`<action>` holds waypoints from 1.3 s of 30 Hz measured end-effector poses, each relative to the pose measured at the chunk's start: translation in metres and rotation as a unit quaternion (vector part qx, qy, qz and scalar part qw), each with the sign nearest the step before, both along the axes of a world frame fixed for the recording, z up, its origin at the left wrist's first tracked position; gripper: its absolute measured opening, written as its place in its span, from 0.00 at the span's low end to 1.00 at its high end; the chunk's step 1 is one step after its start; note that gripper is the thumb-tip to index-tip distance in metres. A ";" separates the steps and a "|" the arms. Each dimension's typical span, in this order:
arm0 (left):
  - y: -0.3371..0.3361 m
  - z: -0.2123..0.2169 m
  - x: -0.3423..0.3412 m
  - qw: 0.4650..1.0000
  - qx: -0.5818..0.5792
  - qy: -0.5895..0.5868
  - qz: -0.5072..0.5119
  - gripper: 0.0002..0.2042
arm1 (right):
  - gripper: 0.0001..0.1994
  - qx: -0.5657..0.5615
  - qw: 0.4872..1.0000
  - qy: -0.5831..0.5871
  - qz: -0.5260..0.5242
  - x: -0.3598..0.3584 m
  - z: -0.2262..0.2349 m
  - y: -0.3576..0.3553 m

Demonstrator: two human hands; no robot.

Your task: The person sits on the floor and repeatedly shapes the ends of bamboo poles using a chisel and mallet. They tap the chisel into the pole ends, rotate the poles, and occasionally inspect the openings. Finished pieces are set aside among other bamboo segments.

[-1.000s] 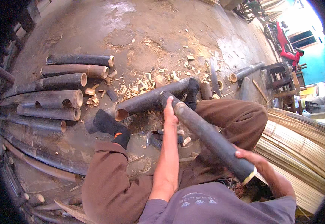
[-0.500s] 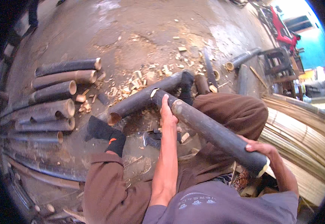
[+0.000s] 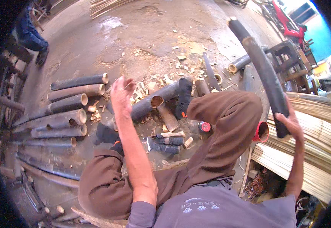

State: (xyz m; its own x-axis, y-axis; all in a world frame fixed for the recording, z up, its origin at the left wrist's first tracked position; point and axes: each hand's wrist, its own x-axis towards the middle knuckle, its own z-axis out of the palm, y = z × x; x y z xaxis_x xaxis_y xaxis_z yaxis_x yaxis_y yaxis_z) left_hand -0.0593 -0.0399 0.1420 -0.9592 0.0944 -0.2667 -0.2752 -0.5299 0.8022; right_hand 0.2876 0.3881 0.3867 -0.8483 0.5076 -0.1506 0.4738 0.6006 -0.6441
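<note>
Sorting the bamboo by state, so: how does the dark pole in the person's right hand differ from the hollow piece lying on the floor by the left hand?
The dark pole is lifted off the ground, gripped near its lower end by the right hand; the hollow piece lies on the floor, untouched. The dark pole looks longer, rising to the picture's upper part; the hollow piece shows an open cut end. The left hand is open above the hollow piece. Both are dark-skinned bamboo.
</note>
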 end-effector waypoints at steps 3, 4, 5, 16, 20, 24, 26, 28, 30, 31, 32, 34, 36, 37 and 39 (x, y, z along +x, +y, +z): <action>-0.054 -0.002 0.007 0.994 -0.006 -0.043 0.105 0.14 | 0.46 0.146 0.987 -0.042 -0.052 -0.001 -0.124 0.043; -0.069 -0.002 0.013 0.991 -0.027 -0.029 0.127 0.13 | 0.43 0.148 0.988 -0.038 -0.026 -0.003 -0.156 0.038; -0.082 0.003 0.016 0.989 -0.038 -0.029 0.143 0.12 | 0.41 0.142 0.988 -0.052 -0.025 -0.002 -0.191 0.040; -0.045 -0.103 0.013 0.840 -0.523 0.076 -0.122 0.21 | 0.21 0.235 0.954 0.082 -0.169 -0.029 -0.170 0.071; -0.005 -0.132 0.031 0.640 -0.698 0.197 -0.253 0.34 | 0.14 0.135 0.941 0.299 -0.084 -0.099 -0.046 -0.078; -0.001 -0.160 0.047 0.579 -0.736 0.263 -0.231 0.43 | 0.15 0.041 0.951 0.118 0.282 -0.144 -0.130 -0.198; 0.012 -0.161 0.052 0.550 -0.754 0.282 -0.223 0.43 | 0.18 0.029 0.915 -0.038 0.400 -0.130 -0.254 -0.240; 0.029 -0.145 0.048 0.542 -0.759 0.283 -0.225 0.44 | 0.30 0.121 0.841 -0.106 0.517 -0.105 -0.339 -0.264; 0.018 -0.149 0.050 0.530 -0.774 0.275 -0.210 0.44 | 0.33 0.164 0.802 -0.122 0.561 -0.092 -0.375 -0.289; 0.009 -0.152 0.053 0.523 -0.783 0.268 -0.205 0.44 | 0.34 0.190 0.789 -0.129 0.570 -0.088 -0.382 -0.301; 0.008 -0.151 0.055 0.523 -0.784 0.266 -0.202 0.44 | 0.34 0.221 0.777 -0.138 0.573 -0.085 -0.385 -0.306; 0.007 -0.155 0.055 0.522 -0.789 0.261 -0.193 0.44 | 0.33 0.244 0.785 -0.106 0.559 -0.080 -0.393 -0.309; 0.008 -0.160 0.052 0.519 -0.791 0.267 -0.182 0.44 | 0.32 0.251 0.802 -0.098 0.533 -0.077 -0.396 -0.312; 0.008 -0.162 0.052 0.523 -0.788 0.268 -0.186 0.45 | 0.32 0.242 0.814 -0.108 0.516 -0.073 -0.397 -0.315; 0.010 -0.164 0.050 0.529 -0.781 0.271 -0.192 0.46 | 0.30 0.201 0.826 -0.146 0.506 -0.076 -0.389 -0.315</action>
